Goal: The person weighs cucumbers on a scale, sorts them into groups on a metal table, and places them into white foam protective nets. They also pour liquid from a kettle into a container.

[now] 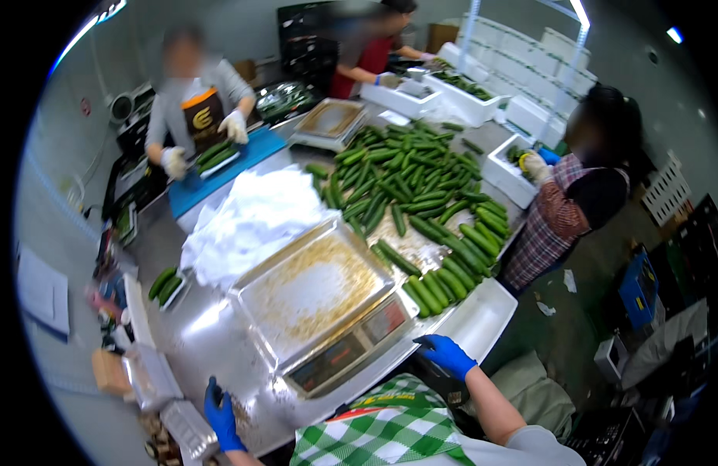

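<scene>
My left hand (pixel 222 416), in a blue glove, is above the metal table (pixel 190 361) at its near left and holds nothing. My right hand (pixel 448 356), gloved the same way, is at the table's front edge, its fingers stretched to the left with nothing visible in them. Between the two stands a bench scale (pixel 312 291) with a stained, bare metal pan. Just past my right hand lies a row of cucumbers (pixel 443 288), with a white foam box (pixel 484 320) beside it. A large heap of cucumbers (pixel 405 169) covers the table beyond.
White sheeting (pixel 260 218) is bunched behind the scale. A tray of cucumbers (pixel 168 288) sits at left, near clear packs (pixel 152 378). One person (pixel 201 116) stands at a blue board (pixel 231 169); another (pixel 563 215) handles a foam box (pixel 510 172). A third works at the back.
</scene>
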The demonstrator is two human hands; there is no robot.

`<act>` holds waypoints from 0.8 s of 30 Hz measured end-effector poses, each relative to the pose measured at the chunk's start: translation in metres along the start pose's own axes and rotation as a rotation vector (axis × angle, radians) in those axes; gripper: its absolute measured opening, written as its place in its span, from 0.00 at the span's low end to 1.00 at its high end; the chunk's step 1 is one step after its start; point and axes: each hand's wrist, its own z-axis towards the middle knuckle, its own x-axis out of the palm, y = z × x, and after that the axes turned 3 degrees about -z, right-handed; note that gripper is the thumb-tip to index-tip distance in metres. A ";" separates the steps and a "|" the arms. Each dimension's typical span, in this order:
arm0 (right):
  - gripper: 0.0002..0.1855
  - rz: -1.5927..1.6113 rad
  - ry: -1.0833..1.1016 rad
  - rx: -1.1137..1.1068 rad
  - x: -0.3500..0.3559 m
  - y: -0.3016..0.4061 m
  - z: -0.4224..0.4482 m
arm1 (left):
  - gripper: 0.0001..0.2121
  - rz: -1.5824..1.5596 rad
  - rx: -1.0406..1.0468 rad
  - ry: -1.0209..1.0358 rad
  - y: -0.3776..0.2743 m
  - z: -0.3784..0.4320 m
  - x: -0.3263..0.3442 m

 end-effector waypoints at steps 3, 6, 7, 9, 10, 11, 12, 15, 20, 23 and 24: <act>0.20 0.013 -0.106 0.059 -0.050 0.013 0.023 | 0.22 -0.230 0.020 -0.078 -0.035 0.019 0.018; 0.21 0.222 -0.241 0.055 -0.081 -0.014 0.049 | 0.20 -0.613 -0.178 -0.107 -0.120 0.031 0.047; 0.21 0.228 -0.244 0.035 -0.092 -0.020 0.059 | 0.20 -0.749 -0.180 -0.114 -0.136 0.037 0.059; 0.22 0.161 -0.248 0.018 -0.115 -0.028 0.078 | 0.20 -0.929 -0.205 -0.107 -0.165 0.047 0.089; 0.22 0.095 -0.255 -0.004 -0.125 -0.030 0.088 | 0.21 -0.994 -0.224 -0.103 -0.176 0.052 0.103; 0.21 0.065 -0.248 -0.007 -0.135 -0.033 0.100 | 0.21 -1.059 -0.241 -0.100 -0.188 0.056 0.118; 0.21 0.039 -0.245 0.010 -0.146 -0.033 0.111 | 0.21 -1.043 -0.270 -0.071 -0.203 0.059 0.133; 0.21 0.045 -0.302 -0.015 -0.169 -0.062 0.138 | 0.25 -1.099 -0.278 0.001 -0.224 0.069 0.180; 0.20 -0.030 -0.332 0.023 -0.221 -0.086 0.183 | 0.25 -1.090 -0.271 0.103 -0.233 0.078 0.222; 0.21 -0.089 -0.267 0.027 -0.232 -0.090 0.213 | 0.25 -1.025 -0.305 0.065 -0.235 0.076 0.234; 0.20 -0.123 -0.276 0.000 -0.231 -0.098 0.225 | 0.25 -0.999 -0.310 0.053 -0.237 0.077 0.236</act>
